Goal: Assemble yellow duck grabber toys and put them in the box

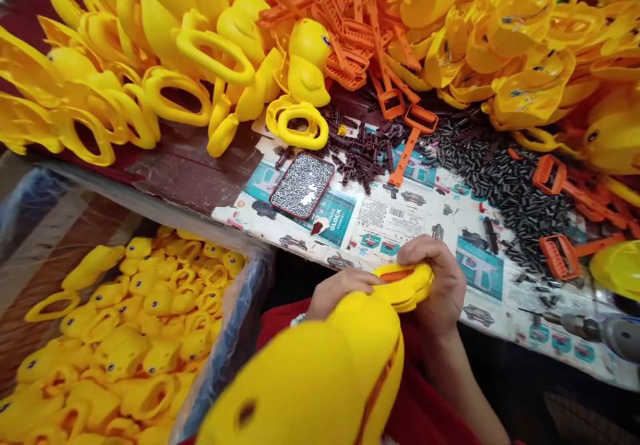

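A yellow plastic duck toy (pixel 305 378) fills the space close to the camera, its loop handle pointing away from me. Orange plastic shows in the gap along the seam of its two halves. My left hand (pixel 337 291) is closed over the left side of the handle end. My right hand (pixel 440 285) wraps round the far end of the handle, its fingers curled. Beyond the hands, printed cardboard (pixel 385 221) covers the table edge. On it lies a small tray of metal screws (pixel 303 185).
Yellow shell halves (pixel 195 51) heap at the back left, more shells (pixel 505 38) at the back right. Orange handled parts (pixel 345 25) and small black pieces (pixel 520 191) lie between and right. A powered screwdriver (pixel 610 335) is at right. A plastic-lined box (pixel 240 325) of duck toys stands left.
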